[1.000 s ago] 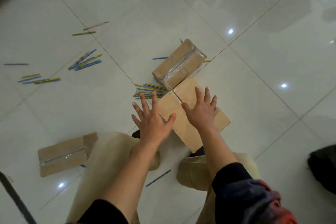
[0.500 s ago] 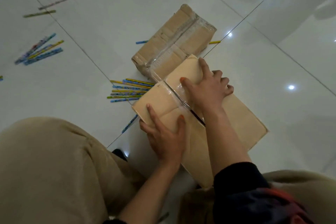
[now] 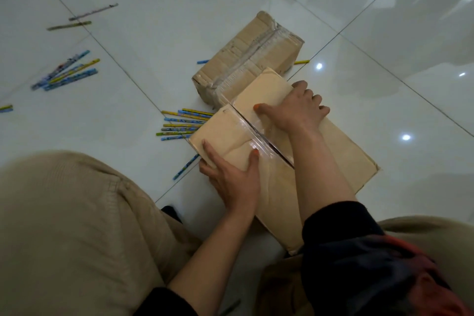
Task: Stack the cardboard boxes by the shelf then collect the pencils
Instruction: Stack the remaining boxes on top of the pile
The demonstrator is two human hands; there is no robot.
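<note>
A large taped cardboard box (image 3: 341, 151) lies on the white tiled floor in front of me. My left hand (image 3: 232, 179) grips its near left edge, thumb on top and fingers down the side. My right hand (image 3: 295, 108) grips the far edge, fingers curled over it and thumb on the tape seam. A smaller taped cardboard box (image 3: 246, 59) lies just beyond, touching the large one. A bunch of pencils (image 3: 182, 124) lies by the large box's left corner, and one blue pencil (image 3: 186, 167) lies beside my left hand.
More pencils (image 3: 66, 72) lie scattered on the floor at left, two more (image 3: 82, 18) farther back. Pencil ends (image 3: 301, 61) stick out from under the smaller box. My bent knees in beige trousers (image 3: 77, 226) fill the lower frame.
My hands came down from above the box and took hold of its edges. The view dropped lower and closer to the boxes; between the last two frames my grip barely changed.
</note>
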